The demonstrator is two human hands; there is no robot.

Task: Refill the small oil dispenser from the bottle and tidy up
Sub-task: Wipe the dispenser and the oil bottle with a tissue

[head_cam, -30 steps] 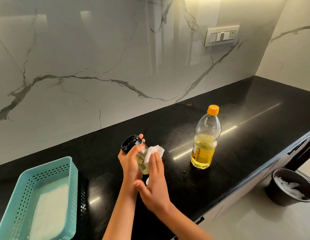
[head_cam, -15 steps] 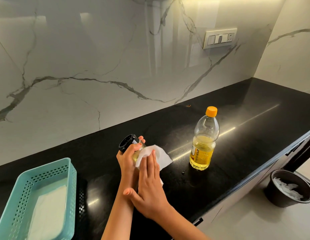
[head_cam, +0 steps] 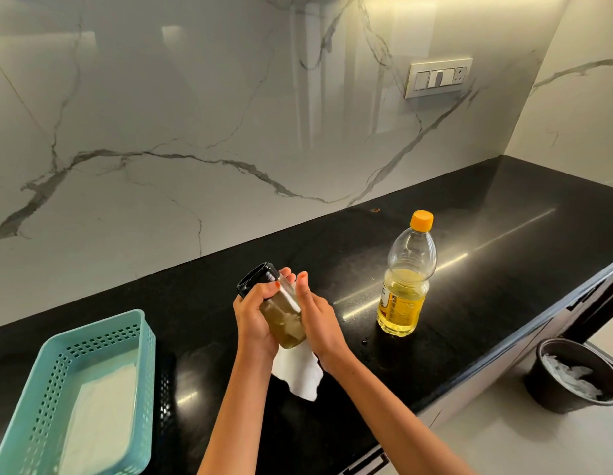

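Observation:
My left hand (head_cam: 253,317) grips the small oil dispenser (head_cam: 284,320), a clear jar of oil with a black cap (head_cam: 257,278), tilted with the cap toward the upper left above the black counter (head_cam: 486,269). My right hand (head_cam: 320,318) presses a white tissue (head_cam: 298,375) against the jar's right side, and the tissue hangs down below the jar. The oil bottle (head_cam: 406,279) with an orange cap stands upright to the right, about half full, apart from both hands.
A teal perforated basket (head_cam: 137,337) with white paper inside sits at the counter's left front. A dark bin (head_cam: 572,375) holding crumpled tissue stands on the floor at the right. A small oil drop (head_cam: 365,341) lies near the bottle's base. A switch plate (head_cam: 438,77) is on the wall.
My right hand has slid the tissue from the jar's front face round to its right side and underside. The jar is now more exposed and the tissue hangs lower.

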